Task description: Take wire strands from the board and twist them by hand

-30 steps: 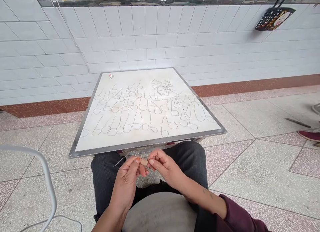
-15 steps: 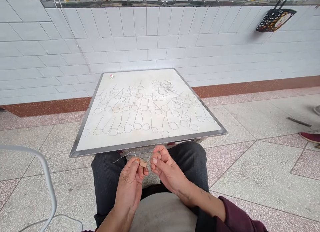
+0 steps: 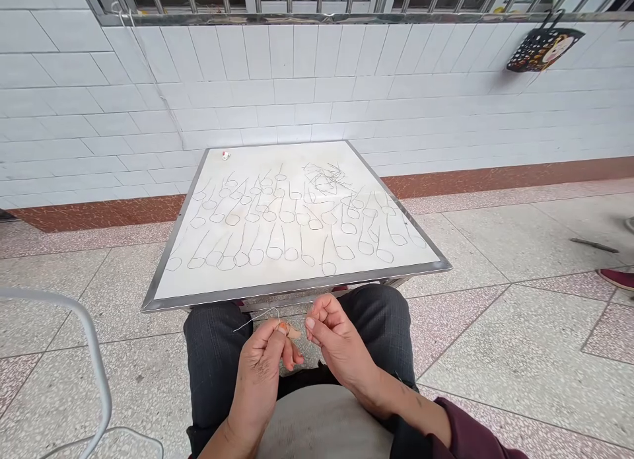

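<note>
Above my lap, my left hand [image 3: 270, 353] is closed in a pinch on a small tan block [image 3: 293, 332] and a thin wire [image 3: 267, 311]. The wire's loose part arches up and away to the left. Close by on the right, my right hand [image 3: 331, 337] has its thumb and index finger pressed together, level with the block. What sits in that pinch is too fine to make out. Many thin wires bent into loops with straight tails [image 3: 275, 251] lie in rows on the white table [image 3: 238, 287] ahead of both hands.
A tangled pile of straight wires [image 3: 327, 178] lies at the table's back right, and a small red-and-white item [image 3: 226, 155] at its back left. A grey metal frame [image 3: 94, 353] stands on the left. A patterned bag [image 3: 543, 48] hangs from the window bars; another person's shoe [image 3: 614, 278] shows far right.
The tan block has turned in my left fingers and now points more to the right. The wire seen between block and right hand no longer shows clearly. The view has shifted slightly.
</note>
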The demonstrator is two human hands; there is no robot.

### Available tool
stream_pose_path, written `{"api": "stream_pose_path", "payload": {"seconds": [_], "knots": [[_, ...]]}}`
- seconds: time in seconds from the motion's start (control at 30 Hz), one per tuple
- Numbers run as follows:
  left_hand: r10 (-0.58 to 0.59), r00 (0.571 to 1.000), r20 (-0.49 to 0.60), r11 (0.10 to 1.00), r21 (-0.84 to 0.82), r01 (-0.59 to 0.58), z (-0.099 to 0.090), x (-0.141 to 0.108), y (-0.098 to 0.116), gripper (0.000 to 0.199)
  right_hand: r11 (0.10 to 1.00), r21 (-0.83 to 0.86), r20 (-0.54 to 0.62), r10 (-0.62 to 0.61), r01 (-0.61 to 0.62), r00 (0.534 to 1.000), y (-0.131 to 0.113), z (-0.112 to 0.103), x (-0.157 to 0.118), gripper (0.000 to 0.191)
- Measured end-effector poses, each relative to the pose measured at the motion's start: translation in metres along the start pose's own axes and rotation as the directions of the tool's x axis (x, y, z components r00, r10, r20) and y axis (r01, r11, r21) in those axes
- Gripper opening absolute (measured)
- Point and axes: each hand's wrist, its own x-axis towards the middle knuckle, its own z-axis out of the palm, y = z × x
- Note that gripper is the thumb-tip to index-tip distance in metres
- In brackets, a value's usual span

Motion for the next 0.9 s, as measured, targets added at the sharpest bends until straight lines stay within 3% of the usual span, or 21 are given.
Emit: {"api": "stream_pose_path", "payload": {"seconds": [0.1,0.23,0.33,0.43,0.57,0.63,0.9], "knots": [[-0.002,0.999,0.034,0.999,0.041,0.001,0.0,0.001,0.002,0.027,0.999,-0.04,-0.003,0.013,-0.013,1.0,-0.001,-0.002,0.0,0.025],[-0.039,0.999,0.038,0.998,0.057,0.037,-0.001,0.001,0.004,0.029,0.948,-0.318,0.121,0.037,0.004,0.992,-0.013,-0.01,0.008,0.025],[-0.094,0.986,0.136,0.992,0.097,0.081,-0.001,0.0,0.005,0.03,0.902,-0.431,0.2,0.084,0.01,0.976,-0.025,-0.014,0.017,0.033],[-0.137,0.967,0.215,0.989,0.091,0.12,0.0,-0.003,0.006,0.03,0.941,-0.266,0.303,0.289,-0.21,0.908,-0.03,-0.017,0.026,0.036],[-0.17,0.948,0.269,0.984,0.001,0.176,0.003,-0.006,0.005,0.033,0.877,-0.014,0.427,0.439,-0.48,0.79,-0.026,-0.019,0.033,0.033],[-0.182,0.939,0.293,0.978,-0.043,0.203,0.004,-0.007,0.003,0.033,0.85,0.051,0.469,0.444,-0.525,0.764,-0.023,-0.02,0.033,0.032],[-0.235,0.911,0.338,0.947,-0.131,0.293,0.006,-0.009,0.006,0.035,0.815,0.085,0.479,0.471,-0.574,0.741,-0.02,-0.021,0.032,0.036]]}}
